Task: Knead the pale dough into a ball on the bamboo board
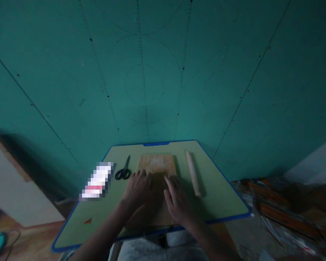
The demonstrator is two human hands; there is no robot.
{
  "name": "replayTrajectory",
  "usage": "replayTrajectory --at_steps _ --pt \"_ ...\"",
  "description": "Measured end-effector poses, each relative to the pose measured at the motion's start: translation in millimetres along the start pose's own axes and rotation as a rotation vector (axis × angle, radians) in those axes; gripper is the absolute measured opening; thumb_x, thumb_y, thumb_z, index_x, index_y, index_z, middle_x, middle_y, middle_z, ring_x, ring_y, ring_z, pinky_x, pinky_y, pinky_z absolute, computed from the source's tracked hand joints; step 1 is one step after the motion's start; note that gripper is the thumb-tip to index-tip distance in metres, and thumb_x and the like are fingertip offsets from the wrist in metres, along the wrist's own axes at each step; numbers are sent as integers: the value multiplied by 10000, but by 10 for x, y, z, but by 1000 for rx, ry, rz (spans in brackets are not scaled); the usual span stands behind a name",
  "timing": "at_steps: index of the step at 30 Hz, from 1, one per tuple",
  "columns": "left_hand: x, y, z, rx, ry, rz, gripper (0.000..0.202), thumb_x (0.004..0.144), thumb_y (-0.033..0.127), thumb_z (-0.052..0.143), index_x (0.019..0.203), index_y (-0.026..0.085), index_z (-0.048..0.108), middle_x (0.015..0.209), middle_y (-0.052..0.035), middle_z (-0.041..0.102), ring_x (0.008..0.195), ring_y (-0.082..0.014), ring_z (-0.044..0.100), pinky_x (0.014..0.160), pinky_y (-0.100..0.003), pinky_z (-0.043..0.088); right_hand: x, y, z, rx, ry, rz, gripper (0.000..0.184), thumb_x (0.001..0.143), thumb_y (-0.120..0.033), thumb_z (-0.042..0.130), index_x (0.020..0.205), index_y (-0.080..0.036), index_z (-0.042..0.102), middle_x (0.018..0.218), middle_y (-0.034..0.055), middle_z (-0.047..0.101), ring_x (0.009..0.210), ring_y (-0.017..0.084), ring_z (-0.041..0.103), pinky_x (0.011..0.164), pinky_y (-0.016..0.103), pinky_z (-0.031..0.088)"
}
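A wooden board (157, 160) lies on the table in front of me, with a darker area between my hands that I cannot make out clearly. My left hand (139, 185) rests palm down over the board's left side, fingers laid out and holding nothing I can see. Over the right side is my right hand (177, 201), its thumb and index finger apart and the other fingers loosely bent. Black-handled scissors (123, 172) lie left of the board, blades pointing away. To the right lies a pale wooden rolling pin (192, 174), apart from my right hand.
The folding table (220, 195) has a blue rim and stands against a green wall (163, 72). A blurred-out phone-like object (97, 181) and a small orange scrap (87, 220) are on its left. Wood pieces and plastic clutter (285, 210) cover the floor at right.
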State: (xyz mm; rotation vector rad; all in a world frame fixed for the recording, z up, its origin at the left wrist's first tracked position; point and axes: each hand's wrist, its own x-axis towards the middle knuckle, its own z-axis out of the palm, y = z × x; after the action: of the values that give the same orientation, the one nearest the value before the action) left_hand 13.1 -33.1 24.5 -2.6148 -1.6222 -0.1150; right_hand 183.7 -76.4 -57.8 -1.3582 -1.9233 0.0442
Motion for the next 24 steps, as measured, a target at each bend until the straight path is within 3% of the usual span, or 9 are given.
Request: replayTrajectory --at_steps 5,11,14,17,20,24 --pt "121 226 121 13 139 128 336 906 261 494 1208 171 611 1273 -144 593 1326 -364 415 1091 -545 335 7 -18 -33 -3 39 -42 488 978 -195 375 1462 -134 374 1391 172 553 1326 268 492 1074 504 468" --pt "425 353 262 75 107 162 408 931 286 451 1279 109 571 1361 -178 549 1377 -351 379 1168 -507 245 -83 1 51 40 71 56 594 920 -53 331 1497 -195 320 1413 159 531 1345 267 473 1030 502 512" --pt "656 389 295 70 43 148 404 942 193 395 1298 99 560 1386 -179 542 1378 -304 401 1157 -445 292 -108 4 67 38 78 75 663 907 -30 329 1536 -215 230 1469 160 474 1373 272 437 1035 514 504" --pt "879 390 288 54 10 143 408 927 159 405 1305 123 554 1387 -174 544 1368 -296 418 1106 -448 359 -97 -15 36 55 70 68 688 917 -42 346 1556 -215 158 1516 147 418 1394 252 408 1067 489 482" --pt "1051 307 260 7 41 111 366 924 239 447 1236 121 598 1385 -179 542 1365 -312 415 1111 -454 348 -76 -40 3 32 67 96 639 925 -76 388 1536 -190 241 1485 145 463 1379 251 430 1073 480 476" --pt "1138 43 231 -45 48 35 362 951 332 418 1180 156 636 1366 -144 567 1379 -300 399 1118 -441 339 -61 -57 -18 -36 30 130 508 935 -122 406 1443 -136 424 1434 162 519 1361 276 451 1074 501 464"
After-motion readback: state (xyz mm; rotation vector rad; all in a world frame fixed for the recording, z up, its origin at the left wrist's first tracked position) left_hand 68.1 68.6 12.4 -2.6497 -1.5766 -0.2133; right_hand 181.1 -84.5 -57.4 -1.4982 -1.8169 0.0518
